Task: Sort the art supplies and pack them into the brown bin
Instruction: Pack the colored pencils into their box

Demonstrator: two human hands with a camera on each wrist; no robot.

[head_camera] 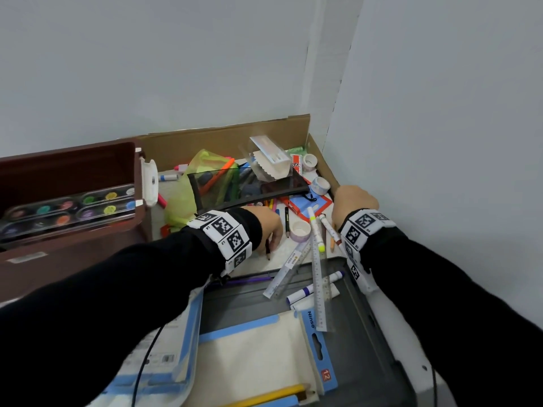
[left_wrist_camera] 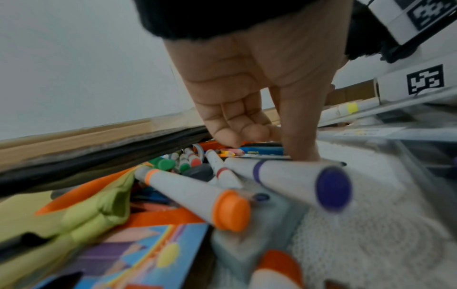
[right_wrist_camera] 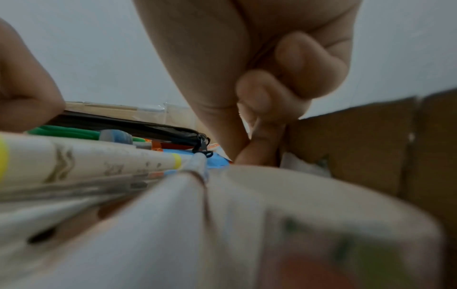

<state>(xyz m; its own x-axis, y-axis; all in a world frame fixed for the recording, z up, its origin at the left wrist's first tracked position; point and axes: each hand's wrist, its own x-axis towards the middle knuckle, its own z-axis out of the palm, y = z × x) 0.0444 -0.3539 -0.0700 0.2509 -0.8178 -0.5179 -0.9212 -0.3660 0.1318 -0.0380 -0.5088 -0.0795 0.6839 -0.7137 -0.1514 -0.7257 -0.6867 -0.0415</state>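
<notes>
The brown bin [head_camera: 73, 160] stands at the left and holds paint palettes [head_camera: 73, 210]. Loose art supplies fill a cardboard tray [head_camera: 223, 139]. My left hand [head_camera: 266, 227] [left_wrist_camera: 267, 140] reaches down into the pile. Its curled fingers and thumb pinch a black pencil [head_camera: 268, 251]. An orange-capped marker [left_wrist_camera: 197, 195] and a purple-capped marker [left_wrist_camera: 296, 176] lie just before it. My right hand [head_camera: 352, 204] [right_wrist_camera: 249, 152] is by the tray's right wall. Its thumb and index finger pinch down at the far end of a white dotted marker [head_camera: 327, 226] [right_wrist_camera: 321, 215]; its other fingers are curled in.
A black mesh pouch [head_camera: 249, 186], a tape roll [head_camera: 299, 230], a yellow highlighter [head_camera: 316, 230] and rulers [head_camera: 318, 277] lie between my hands. Blue-edged canvas packs [head_camera: 264, 348] and a yellow pencil [head_camera: 273, 395] lie nearer me on a grey tray [head_camera: 361, 304]. Walls close in behind and to the right.
</notes>
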